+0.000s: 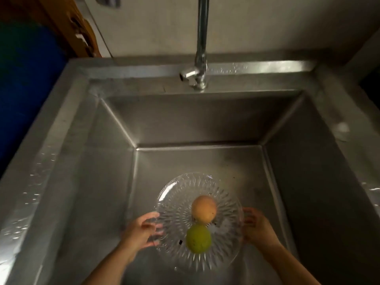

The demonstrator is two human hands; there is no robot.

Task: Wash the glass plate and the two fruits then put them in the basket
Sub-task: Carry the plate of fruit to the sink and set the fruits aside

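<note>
Head view — left hand (141,229) and right hand (257,225) grip glass plate (174,202) — two fruits (204,208) aboard.

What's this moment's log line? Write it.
glass plate in sink | orange fruit, green fruit on it | left hand, right hand at rim, grip unclear

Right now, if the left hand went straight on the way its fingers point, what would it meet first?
The left hand touches the glass plate at its left rim. Sliding on to the right across it, it would probably meet the green fruit first; height is unclear.
</note>
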